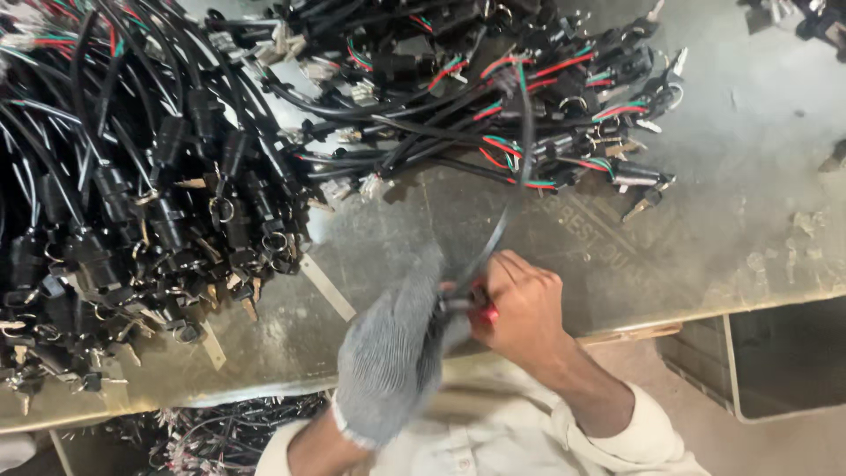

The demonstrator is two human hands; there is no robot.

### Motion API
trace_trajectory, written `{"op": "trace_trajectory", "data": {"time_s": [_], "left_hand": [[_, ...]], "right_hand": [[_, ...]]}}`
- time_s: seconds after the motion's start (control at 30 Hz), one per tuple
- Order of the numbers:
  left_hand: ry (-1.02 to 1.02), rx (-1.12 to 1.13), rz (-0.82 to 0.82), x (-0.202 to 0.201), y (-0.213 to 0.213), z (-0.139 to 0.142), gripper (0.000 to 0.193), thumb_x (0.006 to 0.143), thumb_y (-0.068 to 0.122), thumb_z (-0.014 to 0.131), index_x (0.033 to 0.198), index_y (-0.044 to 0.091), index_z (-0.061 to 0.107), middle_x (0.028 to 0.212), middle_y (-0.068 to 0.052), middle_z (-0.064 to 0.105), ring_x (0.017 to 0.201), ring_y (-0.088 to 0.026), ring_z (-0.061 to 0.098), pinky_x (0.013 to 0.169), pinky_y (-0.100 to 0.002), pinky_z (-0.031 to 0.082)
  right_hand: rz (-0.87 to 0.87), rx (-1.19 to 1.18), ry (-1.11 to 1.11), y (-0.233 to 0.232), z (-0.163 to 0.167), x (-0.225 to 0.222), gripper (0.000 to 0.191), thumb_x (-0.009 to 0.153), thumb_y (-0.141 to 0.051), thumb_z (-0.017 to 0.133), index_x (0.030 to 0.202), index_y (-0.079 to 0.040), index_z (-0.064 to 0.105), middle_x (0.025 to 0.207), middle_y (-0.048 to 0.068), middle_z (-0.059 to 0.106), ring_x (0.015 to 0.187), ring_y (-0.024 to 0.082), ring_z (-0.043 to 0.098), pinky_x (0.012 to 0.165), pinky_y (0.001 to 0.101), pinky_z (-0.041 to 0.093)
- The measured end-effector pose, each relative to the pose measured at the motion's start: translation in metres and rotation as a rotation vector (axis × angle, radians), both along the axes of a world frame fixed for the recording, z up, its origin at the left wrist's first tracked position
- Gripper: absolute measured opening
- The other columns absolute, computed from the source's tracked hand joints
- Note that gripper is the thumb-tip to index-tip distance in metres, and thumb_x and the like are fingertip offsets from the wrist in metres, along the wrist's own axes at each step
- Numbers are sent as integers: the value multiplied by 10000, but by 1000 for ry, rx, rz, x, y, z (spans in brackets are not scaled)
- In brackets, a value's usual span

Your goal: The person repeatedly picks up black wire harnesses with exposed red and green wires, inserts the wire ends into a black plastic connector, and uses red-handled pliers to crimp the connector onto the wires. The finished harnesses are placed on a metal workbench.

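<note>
My left hand (392,353), in a grey knit glove, is closed around the near end of a black cable (515,189). That cable arcs up from my hands toward the far pile of wire harnesses (493,97). Bare and closed, my right hand (520,304) grips a small red-handled tool (485,313), pressed against the cable end right beside the gloved fingers. Both hands are blurred by motion, just above the table's near edge.
A large heap of black harnesses with keys and connectors (132,203) covers the left of the grey metal table (723,176). More wires (229,427) lie below the table edge at lower left. An open dark bin (784,353) sits at lower right.
</note>
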State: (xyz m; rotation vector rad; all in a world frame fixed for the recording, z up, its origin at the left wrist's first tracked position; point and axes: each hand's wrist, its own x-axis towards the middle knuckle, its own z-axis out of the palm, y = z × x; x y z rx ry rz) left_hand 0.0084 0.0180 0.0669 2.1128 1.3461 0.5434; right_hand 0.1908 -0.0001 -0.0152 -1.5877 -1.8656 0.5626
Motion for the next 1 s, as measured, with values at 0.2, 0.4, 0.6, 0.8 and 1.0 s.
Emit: {"op": "trace_trajectory", "data": {"time_s": [0.2, 0.4, 0.6, 0.8, 1.0], "left_hand": [[-470, -714, -221, -18, 8, 13, 665, 903, 155, 747, 1523, 87, 516, 902, -87, 667, 785, -150, 633, 786, -285, 572], [-428, -610, -111, -19, -7, 1, 688, 846, 135, 791, 1488, 103, 547, 959, -80, 720, 781, -166, 656, 765, -307, 591], [6, 31, 4, -3, -2, 15, 719, 899, 181, 777, 1523, 111, 429, 1001, -98, 715, 799, -324, 693, 685, -433, 525], [-443, -693, -393, -27, 24, 16, 686, 932, 157, 735, 1562, 116, 466, 931, -105, 664, 718, -202, 618, 735, -298, 563], [-454, -834, -385, -35, 28, 11, 670, 906, 191, 746, 1526, 133, 500, 874, -56, 686, 729, -101, 604, 708, -280, 541]], "right_hand": [[288, 209, 253, 22, -10, 5, 423, 768, -268, 890, 787, -101, 501, 785, 48, 580, 759, 288, 631, 637, 399, 477], [255, 84, 167, 19, -4, 10, 421, 711, -244, 895, 730, -94, 502, 705, 72, 542, 653, 300, 583, 570, 413, 429], [53, 26, -71, -1, 0, 4, 399, 648, -248, 830, 890, -50, 581, 837, 108, 635, 787, 327, 650, 666, 433, 491], [198, 214, 71, 15, 17, 6, 327, 661, -256, 806, 850, -91, 596, 836, 74, 663, 829, 295, 689, 759, 504, 447], [290, 62, 286, 21, 15, 3, 398, 867, -170, 844, 717, -54, 494, 683, 87, 515, 659, 298, 578, 639, 393, 470]]}}
